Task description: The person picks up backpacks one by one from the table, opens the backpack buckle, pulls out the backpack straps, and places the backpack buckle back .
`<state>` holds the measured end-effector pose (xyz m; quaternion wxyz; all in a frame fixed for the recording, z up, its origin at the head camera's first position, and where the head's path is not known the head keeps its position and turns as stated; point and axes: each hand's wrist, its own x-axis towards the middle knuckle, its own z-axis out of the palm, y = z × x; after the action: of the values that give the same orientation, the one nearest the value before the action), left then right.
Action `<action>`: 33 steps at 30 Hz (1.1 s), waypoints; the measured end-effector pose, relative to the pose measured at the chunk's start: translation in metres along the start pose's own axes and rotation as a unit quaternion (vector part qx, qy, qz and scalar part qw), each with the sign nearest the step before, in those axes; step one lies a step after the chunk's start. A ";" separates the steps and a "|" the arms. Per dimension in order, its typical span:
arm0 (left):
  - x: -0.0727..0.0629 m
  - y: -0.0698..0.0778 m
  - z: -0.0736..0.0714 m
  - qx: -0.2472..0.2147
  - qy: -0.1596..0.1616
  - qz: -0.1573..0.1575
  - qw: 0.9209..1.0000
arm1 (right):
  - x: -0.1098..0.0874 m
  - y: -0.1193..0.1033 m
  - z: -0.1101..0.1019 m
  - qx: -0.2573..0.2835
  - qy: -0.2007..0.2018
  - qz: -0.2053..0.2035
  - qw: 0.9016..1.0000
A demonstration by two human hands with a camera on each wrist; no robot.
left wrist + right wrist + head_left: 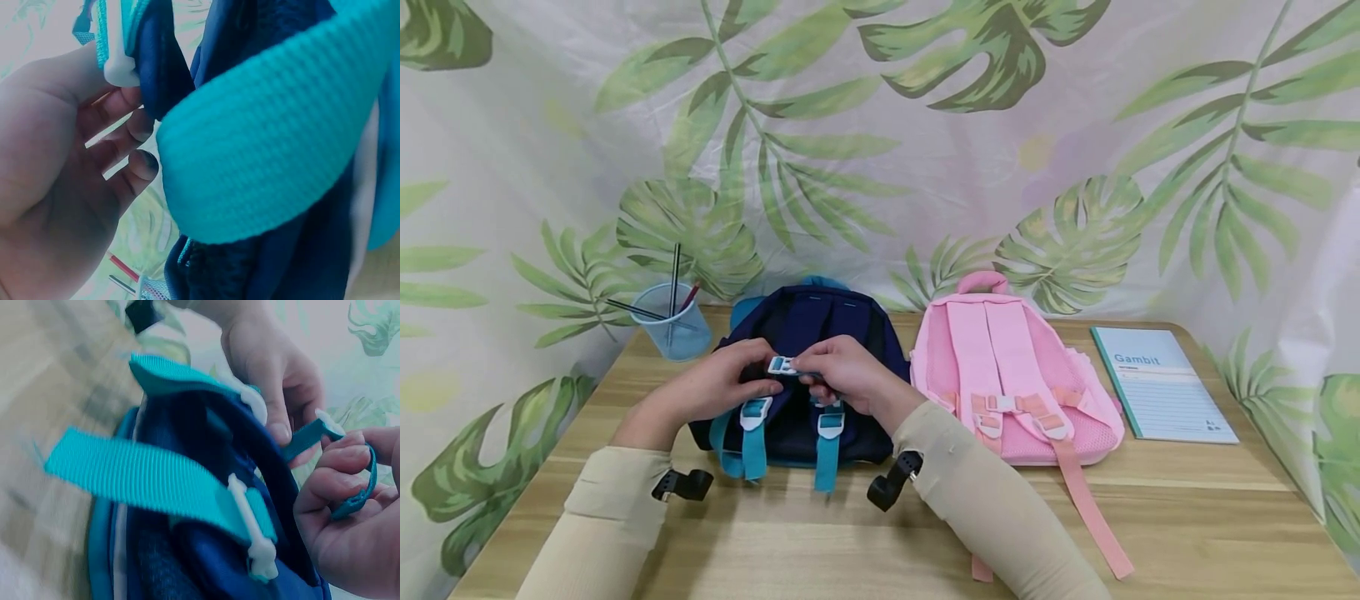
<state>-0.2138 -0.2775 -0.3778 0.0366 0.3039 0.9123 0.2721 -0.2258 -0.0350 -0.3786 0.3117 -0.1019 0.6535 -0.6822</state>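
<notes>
A navy backpack (pixel 805 333) with teal straps lies on the table, its shoulder straps facing up. Over it, a white buckle (pixel 781 365) on a narrow teal chest strap (pixel 306 439) is held up between both hands. My left hand (pixel 718 383) has its thumb and fingers about the strap at the buckle's left end. From the other side my right hand (pixel 850 371) pinches the buckle's right end, with a loop of teal webbing (pixel 370 478) among its curled fingers. Below hang the teal adjuster straps (pixel 826 458), fitted with white adjusters (pixel 253 534).
To the right lies a pink backpack (pixel 955 358), with a loose strap (pixel 1093 508) trailing toward the front. Beyond it is a light blue notebook (pixel 1165 383). A blue mesh cup (pixel 673 329) with several pencils stands at the back left. A leaf-patterned curtain (pixel 940 167) hangs behind the table.
</notes>
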 end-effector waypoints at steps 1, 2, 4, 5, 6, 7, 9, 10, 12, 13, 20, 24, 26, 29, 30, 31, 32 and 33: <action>0.000 0.000 0.000 -0.003 0.004 0.005 1.000 | -0.001 -0.001 0.000 0.001 0.000 -0.001 1.000; 0.000 0.000 0.000 -0.004 0.008 0.010 1.000 | -0.002 -0.001 0.000 0.001 0.001 -0.003 1.000; 0.000 0.001 0.000 -0.007 0.014 0.014 1.000 | -0.003 -0.002 0.000 -0.004 0.003 -0.006 1.000; -0.001 0.002 0.000 -0.012 0.015 0.013 1.000 | -0.003 -0.002 -0.001 -0.007 0.004 -0.008 1.000; -0.001 0.003 -0.001 -0.017 0.018 0.009 1.000 | -0.004 -0.002 -0.001 -0.012 0.004 -0.009 1.000; -0.002 0.003 -0.001 -0.024 0.022 0.007 0.999 | -0.004 -0.001 -0.001 -0.016 0.004 -0.012 1.000; -0.004 0.005 -0.002 -0.035 0.033 0.007 0.999 | -0.004 0.000 -0.002 -0.026 0.003 -0.019 0.999; -0.004 0.006 -0.002 -0.040 0.039 0.008 0.998 | -0.004 0.000 -0.002 -0.032 0.001 -0.022 0.999; -0.004 0.008 -0.003 -0.040 0.053 0.018 0.998 | -0.004 0.001 -0.003 -0.041 -0.002 -0.031 0.999; -0.004 0.010 -0.004 -0.035 0.059 0.023 0.997 | -0.004 0.001 -0.004 -0.046 -0.005 -0.035 0.998; -0.002 0.012 -0.005 -0.010 0.072 0.006 0.997 | -0.005 0.005 -0.015 -0.084 -0.038 -0.048 0.995; -0.004 0.012 -0.006 -0.022 0.065 -0.002 0.998 | -0.005 0.007 -0.021 -0.118 -0.034 -0.050 0.991; -0.005 0.012 -0.007 -0.030 0.056 0.004 0.998 | -0.004 0.008 -0.022 -0.127 -0.031 -0.052 0.990; -0.005 0.012 -0.007 -0.040 0.047 0.016 0.998 | -0.003 0.010 -0.024 -0.132 -0.029 -0.056 0.989; -0.005 0.011 -0.007 -0.043 0.047 0.021 0.998 | -0.003 0.010 -0.024 -0.131 -0.028 -0.057 0.989; -0.005 0.011 -0.006 -0.045 0.048 0.024 0.998 | -0.003 0.010 -0.024 -0.130 -0.027 -0.056 0.990; -0.005 0.010 -0.006 -0.048 0.050 0.025 0.997 | -0.003 0.011 -0.024 -0.128 -0.025 -0.055 0.990; -0.004 0.010 -0.006 -0.048 0.051 0.026 0.997 | -0.003 0.011 -0.024 -0.125 -0.023 -0.053 0.990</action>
<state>-0.2063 -0.2763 -0.3682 -0.0026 0.3112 0.8906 0.3316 -0.2337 -0.0131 -0.3912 0.2752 -0.1901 0.7202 -0.6079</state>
